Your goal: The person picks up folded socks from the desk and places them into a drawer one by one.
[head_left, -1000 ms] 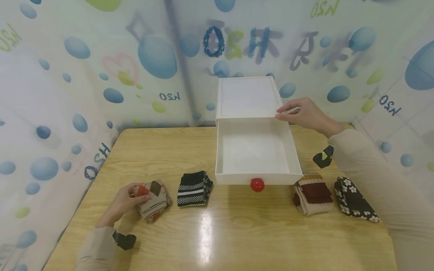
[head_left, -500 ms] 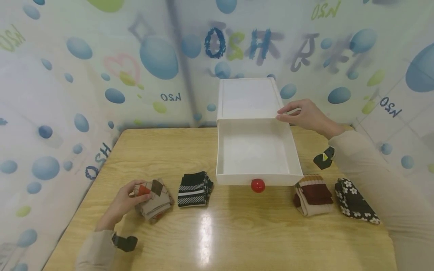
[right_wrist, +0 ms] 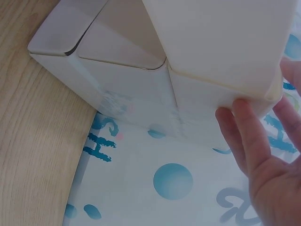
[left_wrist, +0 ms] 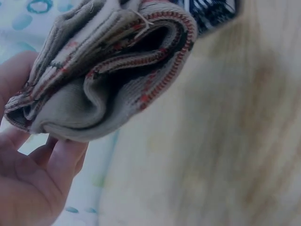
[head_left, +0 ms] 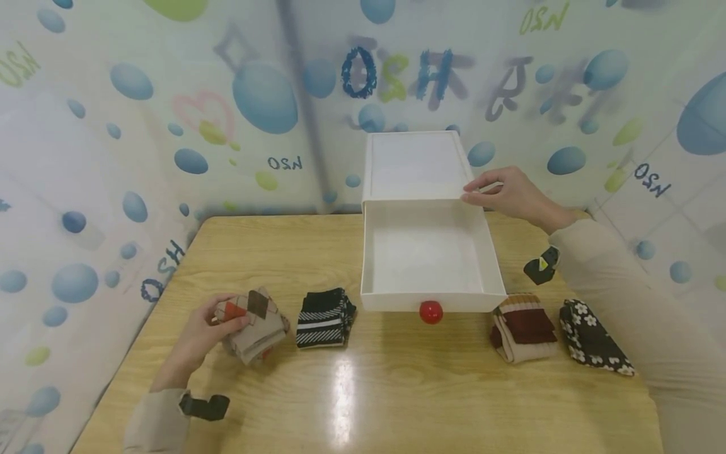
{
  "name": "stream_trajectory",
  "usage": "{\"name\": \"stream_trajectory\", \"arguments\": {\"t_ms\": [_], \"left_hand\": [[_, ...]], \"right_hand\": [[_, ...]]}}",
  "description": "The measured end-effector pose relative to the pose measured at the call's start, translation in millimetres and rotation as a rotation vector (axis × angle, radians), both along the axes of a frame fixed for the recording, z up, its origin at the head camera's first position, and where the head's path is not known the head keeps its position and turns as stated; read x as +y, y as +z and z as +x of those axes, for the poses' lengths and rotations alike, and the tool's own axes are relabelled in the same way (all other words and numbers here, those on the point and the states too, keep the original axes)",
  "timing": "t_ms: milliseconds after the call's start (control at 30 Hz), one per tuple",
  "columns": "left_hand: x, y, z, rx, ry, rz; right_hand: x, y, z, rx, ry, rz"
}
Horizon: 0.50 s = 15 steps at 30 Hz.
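Note:
My left hand (head_left: pixel 195 334) grips a folded pair of beige argyle socks (head_left: pixel 255 337), thumb on top. In the left wrist view the folded socks (left_wrist: pixel 108 70) appear held above the table, their layered cuffs facing the camera. My right hand (head_left: pixel 510 192) holds the front right top corner of a white drawer unit (head_left: pixel 416 165). Its drawer (head_left: pixel 433 301), with a red round knob (head_left: pixel 431 312), is pulled out and has nothing inside. In the right wrist view, fingertips (right_wrist: pixel 241 106) touch the unit's white side (right_wrist: pixel 197 108).
Black-and-white striped socks (head_left: pixel 324 318) lie folded between the left hand and the drawer. To the drawer's right are folded maroon-and-cream socks (head_left: pixel 524 328) and black socks with white flowers (head_left: pixel 595 340). A patterned sheet (head_left: pixel 272 183) hangs behind the wooden table (head_left: pixel 397 403).
The left hand has raised and turned the argyle socks slightly, bringing them a little up and to the left. The right hand, drawer and other socks have stayed in place.

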State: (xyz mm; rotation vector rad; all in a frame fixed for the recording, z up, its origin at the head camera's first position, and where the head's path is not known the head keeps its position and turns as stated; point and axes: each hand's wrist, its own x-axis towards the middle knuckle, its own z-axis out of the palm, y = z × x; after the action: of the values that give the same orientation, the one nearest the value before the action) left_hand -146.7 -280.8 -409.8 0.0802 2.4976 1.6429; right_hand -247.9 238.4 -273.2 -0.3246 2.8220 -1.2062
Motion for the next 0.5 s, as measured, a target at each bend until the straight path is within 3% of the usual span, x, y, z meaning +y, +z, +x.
{"name": "stream_trajectory", "arguments": {"t_ms": [500], "left_hand": [[17, 44.9, -4.6, 0.144, -0.071, 0.089]], "right_hand": [[2, -4.7, -2.7, 0.017, 0.016, 0.001]]}}
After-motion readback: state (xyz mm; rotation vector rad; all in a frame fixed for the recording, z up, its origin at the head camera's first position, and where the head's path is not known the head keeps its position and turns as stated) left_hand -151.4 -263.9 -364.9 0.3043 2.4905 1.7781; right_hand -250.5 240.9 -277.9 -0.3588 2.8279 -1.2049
